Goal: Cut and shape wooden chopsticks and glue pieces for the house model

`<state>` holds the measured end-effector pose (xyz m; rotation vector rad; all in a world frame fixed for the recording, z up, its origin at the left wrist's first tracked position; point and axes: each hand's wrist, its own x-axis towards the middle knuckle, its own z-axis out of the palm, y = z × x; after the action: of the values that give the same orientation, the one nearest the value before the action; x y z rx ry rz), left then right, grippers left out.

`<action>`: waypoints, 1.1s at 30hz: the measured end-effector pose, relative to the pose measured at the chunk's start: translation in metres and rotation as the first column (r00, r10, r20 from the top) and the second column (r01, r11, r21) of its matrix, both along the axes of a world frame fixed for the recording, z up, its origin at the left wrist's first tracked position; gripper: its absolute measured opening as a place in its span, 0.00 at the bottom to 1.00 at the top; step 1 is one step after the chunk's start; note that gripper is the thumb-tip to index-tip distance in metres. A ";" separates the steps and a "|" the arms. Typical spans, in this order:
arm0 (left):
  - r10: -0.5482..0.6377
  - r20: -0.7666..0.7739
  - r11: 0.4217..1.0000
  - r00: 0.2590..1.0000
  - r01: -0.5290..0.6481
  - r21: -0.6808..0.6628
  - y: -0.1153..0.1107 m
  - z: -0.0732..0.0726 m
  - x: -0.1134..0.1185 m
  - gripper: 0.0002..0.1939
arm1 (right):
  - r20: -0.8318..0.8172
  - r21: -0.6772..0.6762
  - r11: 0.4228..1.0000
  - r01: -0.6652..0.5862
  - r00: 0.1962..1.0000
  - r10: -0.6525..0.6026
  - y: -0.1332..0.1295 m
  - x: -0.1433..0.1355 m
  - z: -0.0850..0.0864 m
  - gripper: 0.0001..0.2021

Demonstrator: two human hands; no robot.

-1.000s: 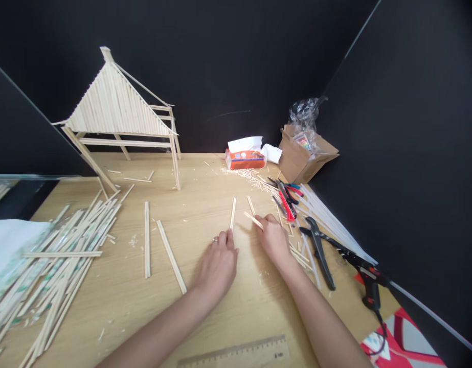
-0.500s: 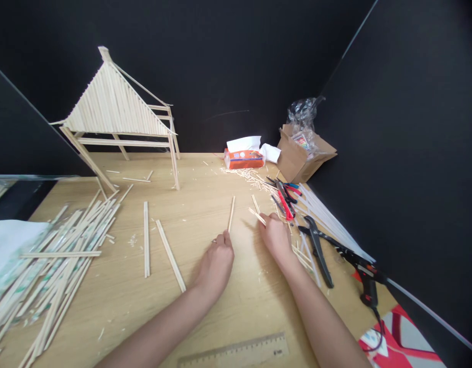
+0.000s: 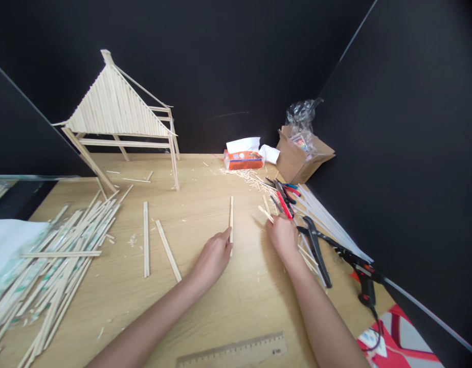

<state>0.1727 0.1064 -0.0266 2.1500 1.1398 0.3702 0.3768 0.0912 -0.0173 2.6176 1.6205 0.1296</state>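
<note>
My left hand [image 3: 215,256] is on the table at centre, fingers closed at the side of a slim wooden stick [image 3: 231,214] that points away from me. My right hand [image 3: 284,236] is closed around short wooden sticks [image 3: 265,213], whose ends poke out at its upper left. The fingertips of that hand are partly hidden. More loose sticks [image 3: 308,258] lie beside and under the right wrist. To the left of my left hand lie two longer sticks, one upright in view [image 3: 146,240] and one slanted [image 3: 168,249].
A stick-built house frame [image 3: 116,110] stands at the back left, above a stick pile [image 3: 67,260]. Toward the right are a tissue pack [image 3: 244,159], cardboard box [image 3: 297,161], red-handled cutter [image 3: 285,204], black clamp-like tool [image 3: 317,250] and glue gun [image 3: 368,286]. A ruler [image 3: 231,352] lies in front.
My right hand has shifted right with its sticks. The stick by my left hand has turned straighter, and the left hand has slid slightly down and left along it.
</note>
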 end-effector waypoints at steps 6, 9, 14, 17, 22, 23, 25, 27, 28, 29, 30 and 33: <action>-0.023 0.023 0.999 0.999 0.022 0.048 -0.005 -0.004 0.011 0.20 | -0.034 -0.007 0.996 -0.084 0.996 0.084 -0.002 -0.007 0.001 0.12; -0.019 -0.030 0.995 0.999 0.022 0.096 -0.008 -0.010 0.014 0.22 | -0.039 -0.011 0.995 -0.102 0.994 0.101 -0.002 -0.010 0.002 0.13; -0.023 -0.119 0.979 0.993 0.047 0.200 -0.012 -0.015 0.015 0.21 | -0.025 -0.026 0.997 -0.072 0.997 0.071 -0.002 -0.007 0.002 0.12; -0.025 -0.145 0.957 0.989 0.065 0.281 -0.012 -0.015 0.015 0.20 | -0.018 -0.031 0.998 -0.048 0.999 0.048 -0.001 -0.005 0.001 0.12; -0.078 -0.167 0.911 0.983 0.139 0.389 -0.010 -0.023 0.018 0.21 | -0.029 -0.025 0.997 -0.069 0.997 0.069 -0.002 -0.006 0.002 0.13; -0.083 -0.174 0.904 0.981 0.147 0.401 -0.010 -0.025 0.018 0.21 | -0.032 -0.022 0.997 -0.078 0.997 0.077 -0.002 -0.007 0.002 0.13; -0.080 -0.186 0.893 0.979 0.154 0.422 -0.012 -0.028 0.019 0.21 | -0.033 -0.015 0.996 -0.084 0.996 0.083 -0.002 -0.007 0.002 0.13; -0.068 -0.197 0.885 0.978 0.150 0.440 -0.014 -0.029 0.021 0.21 | -0.028 -0.003 0.997 -0.077 0.997 0.077 -0.002 -0.007 0.001 0.13; -0.060 -0.201 0.882 0.978 0.147 0.447 -0.016 -0.029 0.022 0.22 | -0.026 0.003 0.997 -0.071 0.997 0.071 -0.002 -0.006 0.000 0.13; -0.052 -0.205 0.880 0.977 0.142 0.454 -0.017 -0.028 0.022 0.22 | -0.025 0.009 0.998 -0.067 0.997 0.067 -0.002 -0.006 -0.001 0.12; -0.045 -0.209 0.877 0.977 0.138 0.460 -0.018 -0.028 0.024 0.22 | -0.024 0.016 0.998 -0.064 0.998 0.064 -0.002 -0.005 -0.001 0.12; -0.027 -0.215 0.873 0.976 0.127 0.471 -0.022 -0.026 0.027 0.23 | -0.022 0.044 0.997 -0.066 0.998 0.067 -0.004 -0.004 -0.001 0.12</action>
<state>0.2000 0.0846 -0.0522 2.7178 1.1553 0.4449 0.3724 0.0877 -0.0180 2.6070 1.7323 0.1395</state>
